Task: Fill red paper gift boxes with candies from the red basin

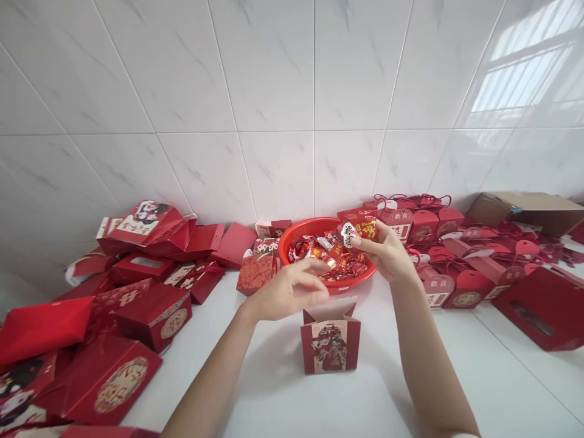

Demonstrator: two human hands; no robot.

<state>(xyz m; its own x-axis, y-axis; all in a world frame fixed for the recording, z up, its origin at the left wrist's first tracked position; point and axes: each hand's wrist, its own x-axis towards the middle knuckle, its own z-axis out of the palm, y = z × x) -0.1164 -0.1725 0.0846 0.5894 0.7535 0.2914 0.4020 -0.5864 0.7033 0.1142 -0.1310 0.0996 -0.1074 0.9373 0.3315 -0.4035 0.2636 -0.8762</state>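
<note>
My right hand [393, 254] pinches a shiny red snack packet [365, 227] with gold lettering above the right rim of a red plastic basin [351, 285]. A smaller piece with a white label lies against that packet, near my thumb. Many red-wrapped candies [335, 266] fill the basin. My left hand [289, 291] hovers at the basin's front left, fingers loosely curved and apart from the thumb, with nothing visible in them. Just below it, a dark red paper gift box [331, 347] with a printed picture of figures stands upright, its top open.
Red gift boxes [152, 316] are heaped on the left. Several handled red boxes [456, 261] stand in rows on the right, beside a larger red box [542, 304] and a brown cardboard box [524, 210]. Behind the white table [274, 383] rises a tiled wall [274, 164].
</note>
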